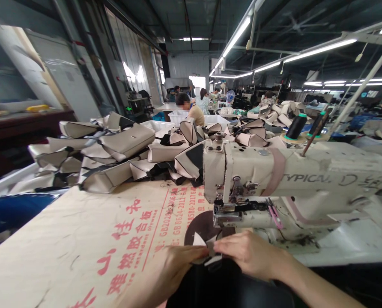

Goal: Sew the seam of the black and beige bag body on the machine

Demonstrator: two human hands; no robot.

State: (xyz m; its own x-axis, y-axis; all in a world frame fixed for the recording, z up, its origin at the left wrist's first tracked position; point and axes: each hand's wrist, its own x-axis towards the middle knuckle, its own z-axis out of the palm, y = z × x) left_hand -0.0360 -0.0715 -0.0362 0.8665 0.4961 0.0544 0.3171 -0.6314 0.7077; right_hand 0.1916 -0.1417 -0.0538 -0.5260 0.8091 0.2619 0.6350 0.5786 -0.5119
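While the left hand [178, 273] and right hand [249, 252] are held close together at 6 o'clock, a dark bag panel [210, 287] is pinched between them, its pale-edged corner gripped by the fingers of both hands. The panel is kept just in front of the presser foot [226, 211], apparently so that its layers can be held in line at the stitching point. Beneath the corner, at 12 o'clock from the hands, a round dark pad [202, 226] is laid on the plywood tabletop [82, 261], whose printed red characters are seen at 9 o'clock. The cream sewing machine [290, 175] is set at 1 o'clock, its arm extending rightward so that the work area is left open before the needle. Black thread cones [295, 126] are stood behind it at 2 o'clock, presumably to feed thread from above. Beyond the table edge at 11 o'clock, beige-and-black bag pieces [114, 149] are heaped within reach, and white plastic crates [155, 127] are placed behind them. Farther off at 12 o'clock, a co-worker [192, 112] is seated among more workstations.
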